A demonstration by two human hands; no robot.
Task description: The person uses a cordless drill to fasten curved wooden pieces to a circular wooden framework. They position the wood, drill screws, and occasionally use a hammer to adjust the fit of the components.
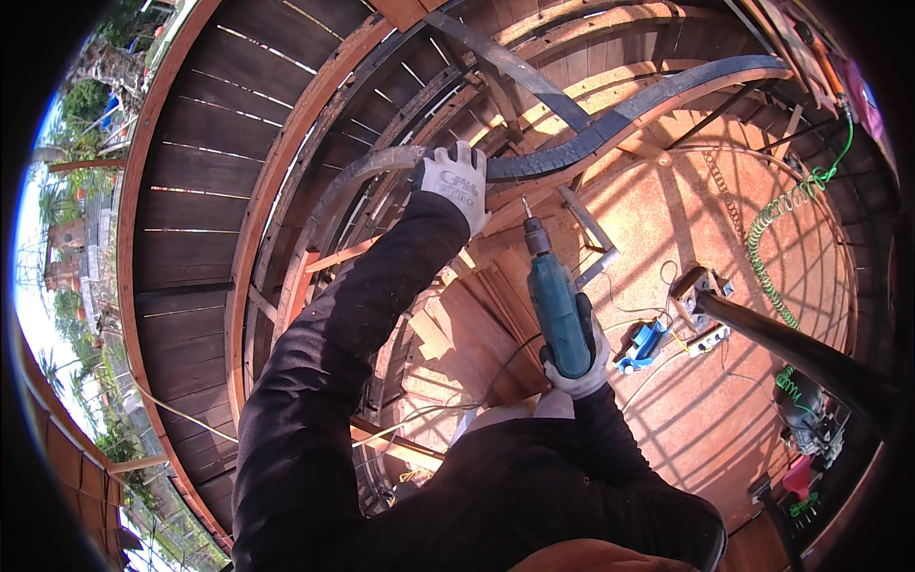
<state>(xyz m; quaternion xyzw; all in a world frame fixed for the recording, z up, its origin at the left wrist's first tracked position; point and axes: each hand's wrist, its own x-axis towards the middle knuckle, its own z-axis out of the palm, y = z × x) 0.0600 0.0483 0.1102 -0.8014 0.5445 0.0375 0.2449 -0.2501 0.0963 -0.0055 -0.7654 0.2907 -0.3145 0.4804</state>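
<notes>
Above sunlit floor [762, 419], left hand [456, 181] lies spread on timber [548, 164], right hand [593, 372] grips drill [559, 310].

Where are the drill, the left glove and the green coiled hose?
Drill [559, 310]: head view, its teal body.
Left glove [455, 183]: head view, back of the hand.
Green coiled hose [756, 250]: head view, its coils.

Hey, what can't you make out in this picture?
Any trigger on the teal drill: head view, hidden by the drill's body and the right grip.
The patch of curved beam beneath the left grip: head view, covered by that hand.
Whether the bit touches the beam: head view, tip too small.
The dark pole's right end: head view, lost in the dark rim.
</notes>
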